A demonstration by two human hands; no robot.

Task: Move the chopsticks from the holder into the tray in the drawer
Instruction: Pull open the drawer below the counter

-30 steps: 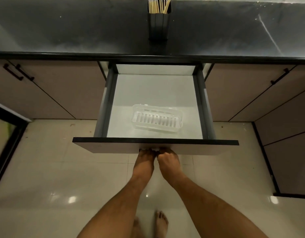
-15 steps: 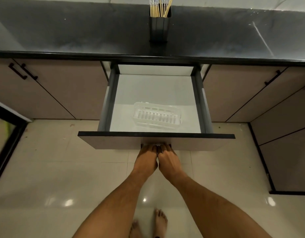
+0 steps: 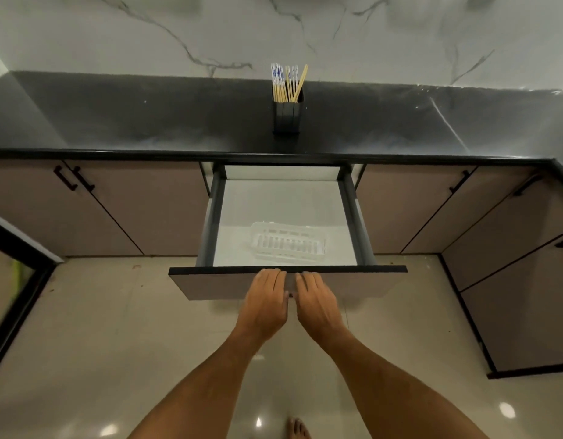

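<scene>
- Looking down from the head camera, the person has both hands side by side at the middle of the drawer front (image 3: 229,285), fingers laid fairly straight over its top edge and holding nothing.
- The left hand (image 3: 266,299) and the right hand (image 3: 316,301) lie just beside each other, close to a small dark handle glimpsed between them; whether any finger hooks it cannot be told. That central spot fits steadying or positioning the drawer evenly.
- The drawer (image 3: 281,204) stands pulled well out from under the counter (image 3: 147,122), so its white floor is exposed from above and things can be lowered straight in.
- The tray (image 3: 288,243), clear and slotted, lies flat in the near part of the drawer, just behind the front panel, with its long side running left to right; that nearness puts it within easy reach.
- The chopsticks (image 3: 286,83) stand upright in the dark holder (image 3: 285,117), one leaning to the right, their patterned tops sticking out for gripping.
- The holder sits at the back of the counter by the marble wall (image 3: 368,36), directly behind the drawer and well apart from the tray.
- By judgement, the transfer proper has not begun: no chopstick lies in the tray, and the next step calls for a reach up and forward.
</scene>
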